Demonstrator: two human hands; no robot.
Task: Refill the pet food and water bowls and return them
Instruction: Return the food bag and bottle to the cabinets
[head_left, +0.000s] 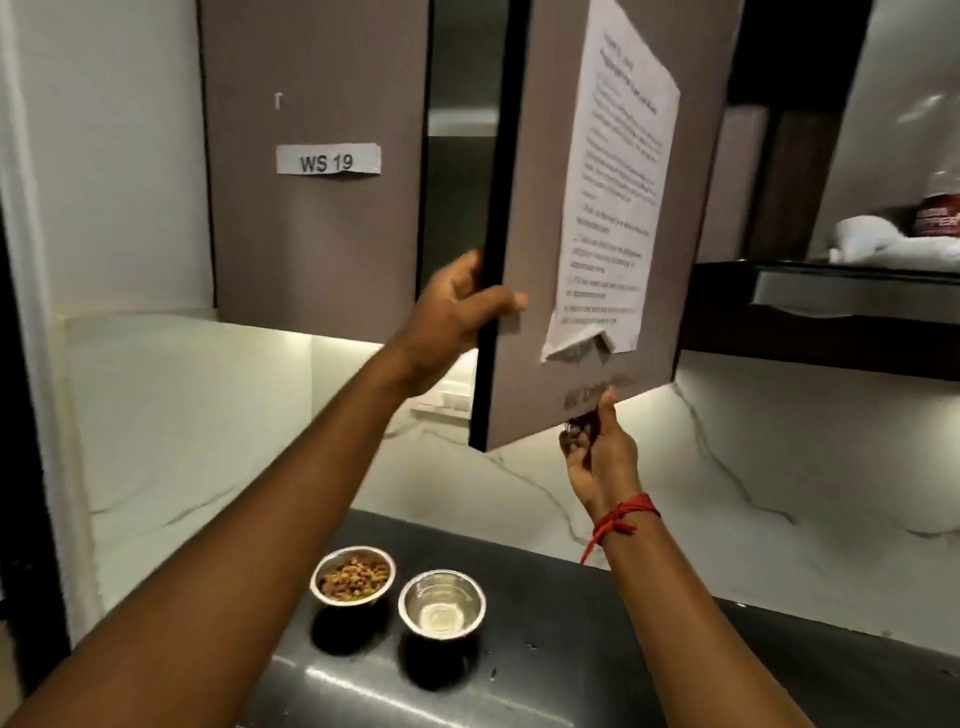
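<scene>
Left hand (457, 306) gripping cabinet door (524, 260) edge, fingers curling tight around it. Right hand (597, 457) under door's lower corner, fingers pinching its bottom edge. Food bowl (353, 574) and water bowl (441, 603) sitting side by side on desk (675, 649) below door.

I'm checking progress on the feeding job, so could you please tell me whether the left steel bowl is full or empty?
Filled: the left steel bowl on the dark counter holds mixed-colour kibble nearly to its rim.
</scene>
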